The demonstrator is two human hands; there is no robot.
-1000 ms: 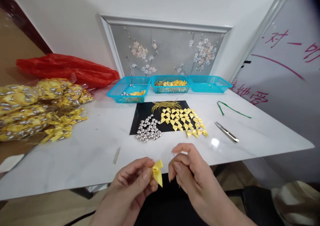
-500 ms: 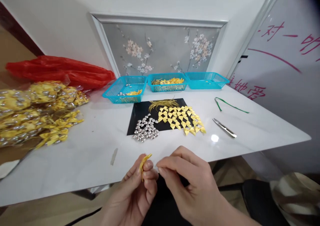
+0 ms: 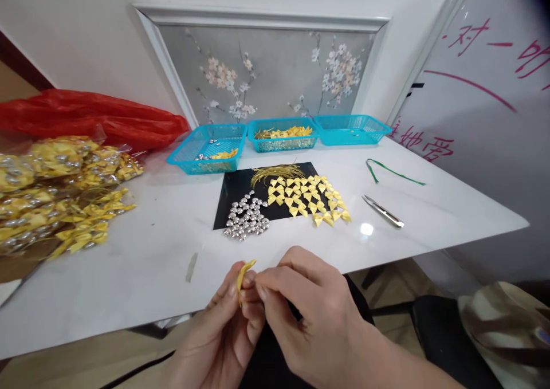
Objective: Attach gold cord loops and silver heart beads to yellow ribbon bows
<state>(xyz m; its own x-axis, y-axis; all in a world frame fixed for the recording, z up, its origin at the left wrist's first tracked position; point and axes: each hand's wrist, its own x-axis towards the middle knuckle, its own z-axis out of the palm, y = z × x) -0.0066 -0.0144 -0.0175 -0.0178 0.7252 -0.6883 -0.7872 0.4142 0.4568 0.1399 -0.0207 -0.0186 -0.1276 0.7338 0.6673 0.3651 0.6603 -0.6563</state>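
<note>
My left hand [image 3: 223, 331] pinches a small yellow ribbon bow [image 3: 243, 273] between thumb and fingers, just over the near edge of the white table [image 3: 150, 263]. My right hand [image 3: 309, 320] is closed, its fingertips pressed against the bow and the left fingertips; what it holds, if anything, is hidden. Farther out on a black mat [image 3: 236, 191] lie a heap of silver beads [image 3: 246, 218], rows of yellow bows [image 3: 307, 197] and a bundle of gold wires [image 3: 275, 172].
Three turquoise baskets [image 3: 206, 155] stand at the back. Bags of finished yellow pieces [image 3: 55, 188] and a red plastic bag [image 3: 90, 117] fill the left side. Metal snips [image 3: 382, 211] and a green strip [image 3: 393, 173] lie to the right. A whiteboard leans at right.
The bow has turned from face-on to edge-on in my left fingers. My right hand has closed in from the right until its fingertips meet the bow.
</note>
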